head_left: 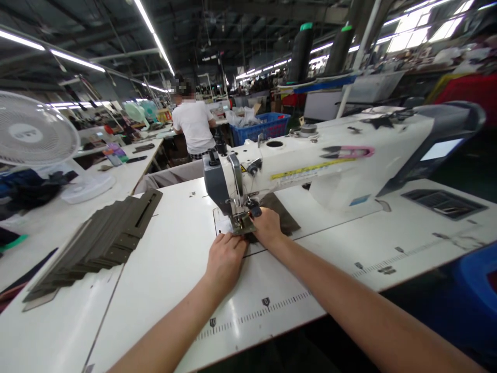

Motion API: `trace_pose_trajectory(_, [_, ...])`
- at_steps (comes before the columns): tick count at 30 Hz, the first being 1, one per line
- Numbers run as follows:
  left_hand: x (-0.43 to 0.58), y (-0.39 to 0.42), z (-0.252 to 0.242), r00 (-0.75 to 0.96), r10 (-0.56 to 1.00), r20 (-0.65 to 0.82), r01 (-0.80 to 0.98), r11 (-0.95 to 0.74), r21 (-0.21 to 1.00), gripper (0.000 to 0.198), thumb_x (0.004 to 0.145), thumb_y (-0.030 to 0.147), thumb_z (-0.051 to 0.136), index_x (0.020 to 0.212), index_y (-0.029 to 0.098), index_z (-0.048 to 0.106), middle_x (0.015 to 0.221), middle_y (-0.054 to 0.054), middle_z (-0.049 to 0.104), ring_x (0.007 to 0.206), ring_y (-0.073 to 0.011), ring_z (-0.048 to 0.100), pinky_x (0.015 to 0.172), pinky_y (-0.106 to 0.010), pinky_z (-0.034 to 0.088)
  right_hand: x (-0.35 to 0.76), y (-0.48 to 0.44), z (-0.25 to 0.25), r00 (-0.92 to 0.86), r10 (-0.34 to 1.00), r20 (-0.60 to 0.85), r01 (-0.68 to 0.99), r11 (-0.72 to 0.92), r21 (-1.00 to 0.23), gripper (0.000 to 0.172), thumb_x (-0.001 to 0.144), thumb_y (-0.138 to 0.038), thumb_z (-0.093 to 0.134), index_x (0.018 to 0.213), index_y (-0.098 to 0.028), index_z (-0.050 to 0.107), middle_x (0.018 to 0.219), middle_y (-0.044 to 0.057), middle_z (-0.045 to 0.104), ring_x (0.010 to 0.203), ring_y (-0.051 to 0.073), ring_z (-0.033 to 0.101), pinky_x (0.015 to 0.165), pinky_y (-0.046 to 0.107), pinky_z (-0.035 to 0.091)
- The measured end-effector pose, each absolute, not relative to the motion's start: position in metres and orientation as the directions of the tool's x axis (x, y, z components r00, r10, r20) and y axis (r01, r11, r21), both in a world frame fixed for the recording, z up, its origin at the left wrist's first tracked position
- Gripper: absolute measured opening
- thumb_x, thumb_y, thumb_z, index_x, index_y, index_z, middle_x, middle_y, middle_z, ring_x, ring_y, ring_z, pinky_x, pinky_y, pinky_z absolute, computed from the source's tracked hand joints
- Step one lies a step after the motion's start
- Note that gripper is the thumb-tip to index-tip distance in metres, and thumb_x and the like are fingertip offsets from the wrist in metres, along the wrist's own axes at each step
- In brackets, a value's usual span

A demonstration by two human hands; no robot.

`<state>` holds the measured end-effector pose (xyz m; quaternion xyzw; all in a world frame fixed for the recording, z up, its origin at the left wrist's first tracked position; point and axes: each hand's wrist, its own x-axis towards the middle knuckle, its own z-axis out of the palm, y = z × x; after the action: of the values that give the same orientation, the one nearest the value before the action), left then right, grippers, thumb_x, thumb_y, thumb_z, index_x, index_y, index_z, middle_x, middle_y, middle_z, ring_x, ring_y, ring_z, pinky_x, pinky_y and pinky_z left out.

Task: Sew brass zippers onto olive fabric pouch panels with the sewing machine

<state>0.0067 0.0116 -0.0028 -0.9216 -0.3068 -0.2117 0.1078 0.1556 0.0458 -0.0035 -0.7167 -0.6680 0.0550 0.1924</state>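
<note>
A dark olive fabric piece (pixel 285 213) lies under the needle area of a white sewing machine (pixel 330 155). My left hand (pixel 227 259) rests at the front of the presser foot (pixel 243 223), its fingers bent together at the fabric's near edge. Just right of the needle, my right hand (pixel 267 225) presses on the fabric with curled fingers, partly hidden behind the machine head. What the fingertips pinch is mostly covered. To the left, a row of overlapping olive fabric pieces (pixel 101 235) lies on the white table (pixel 163 300).
A white fan (pixel 34 134) stands on the left table. Pink-handled thread snips (pixel 349 152) lie on the machine arm. Behind it are a blue basket (pixel 264 127) and a person in a white shirt (pixel 194 127), back turned. Dark thread cones (pixel 301 54) stand above.
</note>
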Motion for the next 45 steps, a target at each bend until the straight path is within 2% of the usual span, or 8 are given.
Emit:
trace_pose_trajectory(5, [-0.006,-0.001,0.002,0.638,0.555,0.533,0.637,-0.77,0.038,0.017,0.088,0.024,0.045,0.079,0.016,0.057,0.077,-0.005,0.061,0.071,-0.0183,0.056,0.061,-0.031,0.045,0.17,0.007,-0.009,-0.146,0.93,0.337,0.902,0.265,-0.34,0.009,0.081,-0.021,0.056,0.079,-0.017,0.064,0.094,0.005,0.064,0.092,0.017,0.056,0.081,0.026,0.04])
trace_pose_trajectory(10, [-0.016,0.007,-0.004,0.631,0.557,0.539,0.645,-0.763,0.034,0.023,0.088,0.024,0.044,0.105,0.014,0.055,0.108,-0.012,0.059,0.097,-0.0229,0.057,0.08,-0.038,0.051,0.179,-0.022,-0.023,-0.439,0.74,0.51,0.715,0.631,-0.3,0.019,0.081,-0.014,0.054,0.099,-0.015,0.061,0.112,0.007,0.061,0.111,0.02,0.048,0.099,0.038,0.032])
trace_pose_trajectory(13, [-0.018,0.016,-0.008,0.743,0.442,0.502,0.527,-0.849,-0.032,0.025,0.09,0.016,0.037,0.105,0.015,0.057,0.11,-0.011,0.062,0.1,-0.02,0.059,0.088,-0.038,0.05,0.179,-0.024,-0.023,-0.446,0.753,0.483,0.718,0.624,-0.31,0.016,0.081,-0.013,0.053,0.094,-0.015,0.062,0.109,0.007,0.062,0.111,0.021,0.05,0.099,0.04,0.033])
trace_pose_trajectory(20, [-0.015,0.022,-0.004,0.815,0.363,0.452,0.463,-0.877,-0.131,0.027,0.091,0.014,0.034,0.099,0.009,0.06,0.102,-0.014,0.064,0.094,-0.0219,0.061,0.085,-0.039,0.052,0.178,-0.02,-0.018,-0.449,0.779,0.438,0.755,0.593,-0.28,0.013,0.082,-0.013,0.052,0.087,-0.015,0.063,0.108,0.008,0.063,0.112,0.021,0.049,0.099,0.038,0.034])
trace_pose_trajectory(32, [-0.01,0.043,0.001,0.81,0.367,0.458,0.457,-0.884,-0.1,0.027,0.09,0.015,0.033,0.099,0.008,0.057,0.092,-0.013,0.062,0.089,-0.0233,0.06,0.08,-0.038,0.052,0.18,0.002,-0.017,-0.462,0.762,0.454,0.72,0.621,-0.309,0.016,0.082,-0.016,0.049,0.091,-0.014,0.063,0.111,0.011,0.061,0.109,0.023,0.051,0.097,0.04,0.037])
trace_pose_trajectory(37, [-0.009,0.05,-0.002,0.78,0.438,0.446,0.51,-0.859,-0.049,0.025,0.09,0.016,0.035,0.099,0.009,0.057,0.09,-0.013,0.06,0.088,-0.0235,0.059,0.077,-0.038,0.053,0.183,0.008,-0.016,-0.482,0.759,0.438,0.705,0.633,-0.32,0.029,0.082,-0.017,0.047,0.109,-0.015,0.057,0.117,0.012,0.057,0.113,0.024,0.047,0.098,0.044,0.035])
trace_pose_trajectory(41, [-0.009,0.052,-0.007,0.759,0.486,0.434,0.549,-0.835,-0.025,0.021,0.089,0.016,0.038,0.1,0.013,0.057,0.091,-0.011,0.06,0.087,-0.022,0.059,0.077,-0.037,0.054,0.185,0.01,-0.017,-0.459,0.717,0.524,0.697,0.657,-0.288,0.028,0.082,-0.015,0.047,0.107,-0.013,0.057,0.114,0.012,0.058,0.112,0.024,0.048,0.097,0.044,0.037])
trace_pose_trajectory(45, [-0.01,0.052,-0.012,0.737,0.498,0.458,0.566,-0.825,-0.013,0.016,0.087,0.013,0.044,0.097,0.011,0.056,0.093,-0.011,0.06,0.089,-0.0219,0.059,0.08,-0.036,0.053,0.184,0.013,-0.019,-0.397,0.581,0.71,0.729,0.67,-0.14,0.019,0.084,-0.012,0.047,0.095,-0.01,0.062,0.096,0.013,0.064,0.096,0.024,0.057,0.089,0.041,0.045])
